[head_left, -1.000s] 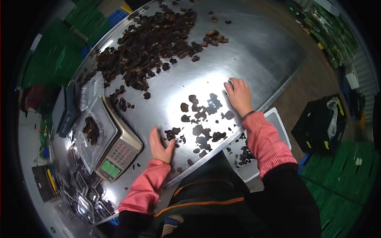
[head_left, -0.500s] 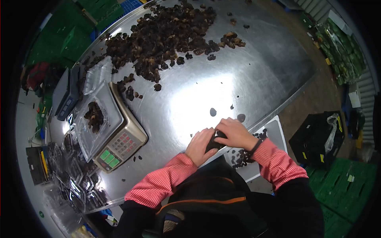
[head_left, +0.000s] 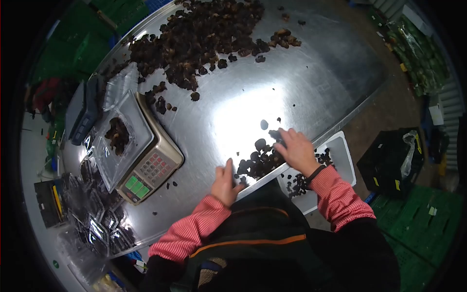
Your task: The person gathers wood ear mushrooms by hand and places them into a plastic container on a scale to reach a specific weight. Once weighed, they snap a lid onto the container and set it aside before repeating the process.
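Note:
On the metal table [head_left: 194,141], a small spread of dark mushroom-like pieces [head_left: 258,163] lies by the front edge, between my hands. My left hand [head_left: 225,185] is open at the left side of these pieces, fingers apart. On their right side, my right hand [head_left: 296,151] is also open, its fingers spread and its fingertips near a dark piece. Under the table edge, a white tray [head_left: 346,155] holds small dark bits, partly hidden by my right forearm. A large brown heap of similar pieces [head_left: 204,39] covers the far part of the table.
A scale [head_left: 158,168] stands at the left with a clear container of brown pieces [head_left: 116,136] on it. Clear plastic containers [head_left: 99,219] are stacked at the lower left. A black crate [head_left: 389,160] and green crates [head_left: 413,219] stand on the right.
My hands have moved apart, the left one leftward and the right one slightly right. The dark pieces that were under them now lie spread out and visible on the table.

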{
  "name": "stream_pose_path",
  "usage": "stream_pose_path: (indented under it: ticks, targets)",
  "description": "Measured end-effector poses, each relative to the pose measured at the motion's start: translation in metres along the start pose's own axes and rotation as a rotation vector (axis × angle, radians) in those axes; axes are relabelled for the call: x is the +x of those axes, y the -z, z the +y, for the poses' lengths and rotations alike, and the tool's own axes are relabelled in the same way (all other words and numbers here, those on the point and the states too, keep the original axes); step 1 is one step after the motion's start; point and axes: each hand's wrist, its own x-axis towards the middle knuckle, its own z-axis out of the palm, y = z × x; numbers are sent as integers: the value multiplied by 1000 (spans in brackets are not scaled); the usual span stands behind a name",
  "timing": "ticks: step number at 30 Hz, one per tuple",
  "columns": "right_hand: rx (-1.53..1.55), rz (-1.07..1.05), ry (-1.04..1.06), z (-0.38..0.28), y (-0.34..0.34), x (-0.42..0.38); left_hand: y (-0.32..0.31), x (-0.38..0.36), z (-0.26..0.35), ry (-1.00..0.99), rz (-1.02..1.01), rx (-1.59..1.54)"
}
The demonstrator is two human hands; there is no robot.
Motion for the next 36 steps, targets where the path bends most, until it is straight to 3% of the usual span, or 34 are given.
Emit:
stream_pose_path:
  ticks: [4, 7, 13, 15, 18, 21, 23, 25, 27, 29, 31, 33, 35, 36]
  targets:
    - [116, 46, 13, -55, -29, -11, -30, 38, 21, -119, 13, -71]
    - [322, 24, -122, -76, -36, -5, -37, 52, 31, -158, 63, -174]
    - [566, 182, -237, -60, -14, -9, -53, 66, 43, -233, 53, -422]
    - [485, 236, -271, -42, 12, -28, -58, 63, 71, -351, 62, -423]
    - [452, 300, -350, -6, 61, -79, -88, 51, 128, -491, -162, -438]
    - [333, 313, -438, 53, 59, -148, -138, 27, 162, -579, -473, -603]
    - [69, 35, -629, 78, 56, -184, -155, 20, 162, -526, -691, -581]
    - [-267, -125, -761, 93, 48, -203, -155, 24, 145, -613, -688, -422]
    - [-208, 14, -655, 99, 41, -194, -140, 32, 123, -684, -726, -268]
    - [-45, 166, -499, 86, 36, -163, -77, 35, 124, -549, -684, -432]
    - [172, 299, -304, 56, 42, -111, -51, 45, 98, -557, -354, -457]
    - [220, 294, -162, 45, 30, -56, -19, 59, 74, -337, -182, -439]
    - [187, 303, -59, 29, 22, -2, -10, 86, 35, -437, 215, -173]
    - [181, 252, -84, 18, 18, 24, -3, 93, 32, -424, 275, -103]
